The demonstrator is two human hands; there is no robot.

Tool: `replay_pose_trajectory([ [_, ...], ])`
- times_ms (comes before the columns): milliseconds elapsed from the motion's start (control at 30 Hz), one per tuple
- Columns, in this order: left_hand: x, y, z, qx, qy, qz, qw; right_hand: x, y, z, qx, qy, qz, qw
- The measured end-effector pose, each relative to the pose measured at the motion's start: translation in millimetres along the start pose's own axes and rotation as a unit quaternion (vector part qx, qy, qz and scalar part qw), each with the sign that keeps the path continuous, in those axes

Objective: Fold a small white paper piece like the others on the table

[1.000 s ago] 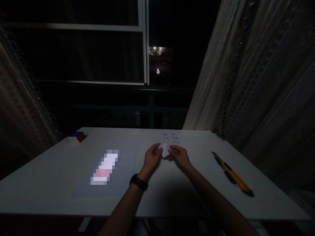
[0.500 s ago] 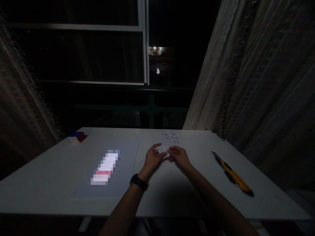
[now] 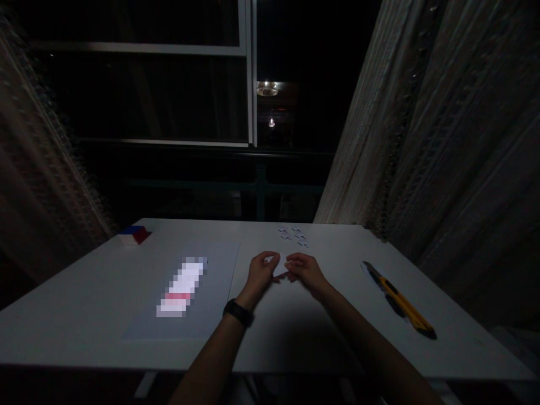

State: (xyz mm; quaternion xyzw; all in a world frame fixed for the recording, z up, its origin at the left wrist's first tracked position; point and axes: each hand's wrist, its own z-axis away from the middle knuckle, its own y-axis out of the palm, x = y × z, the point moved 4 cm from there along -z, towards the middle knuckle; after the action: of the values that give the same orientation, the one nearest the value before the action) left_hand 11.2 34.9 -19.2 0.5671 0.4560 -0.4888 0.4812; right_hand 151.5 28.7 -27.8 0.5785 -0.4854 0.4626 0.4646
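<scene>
A small white piece of paper (image 3: 280, 267) is held between both hands just above the white table (image 3: 295, 332). My left hand (image 3: 261, 272), with a black watch on the wrist, pinches its left side. Fingers curled, my right hand (image 3: 306, 270) pinches its right side. Most of the paper is hidden by the fingers. Several small folded paper pieces (image 3: 294, 235) lie on the table just beyond the hands.
A yellow and black utility knife (image 3: 399, 301) lies at the right of the table. A grey mat (image 3: 211, 315) with a blurred-out patch covers the left half. A red and blue block (image 3: 132, 234) sits at the far left corner. Curtains hang on both sides of a dark window.
The hands have drawn closer together and the paper looks smaller and more covered by the fingers than one second ago. The view shifted slightly.
</scene>
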Motion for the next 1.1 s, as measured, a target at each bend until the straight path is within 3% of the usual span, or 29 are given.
replay_pose_trajectory([
  [233, -2, 2.2, 3, 0.013, -0.005, 0.041, 0.999, 3, -1, -2, 0.016, -0.049, 0.067, 0.996],
  [467, -3, -6.3, 3, -0.064, -0.024, 0.057, 0.996, 9, 6, 5, 0.082, -0.036, 0.050, 0.995],
  [567, -1, -7.7, 3, -0.069, -0.040, 0.089, 0.993, 9, 7, 8, 0.109, -0.017, 0.032, 0.993],
  [867, -1, -5.1, 4, -0.055, -0.028, 0.093, 0.994, 4, 5, 5, 0.080, -0.014, 0.036, 0.996],
  [1100, -6, -6.9, 3, -0.062, 0.007, 0.074, 0.995, 11, 4, 3, 0.056, -0.122, 0.116, 0.984],
])
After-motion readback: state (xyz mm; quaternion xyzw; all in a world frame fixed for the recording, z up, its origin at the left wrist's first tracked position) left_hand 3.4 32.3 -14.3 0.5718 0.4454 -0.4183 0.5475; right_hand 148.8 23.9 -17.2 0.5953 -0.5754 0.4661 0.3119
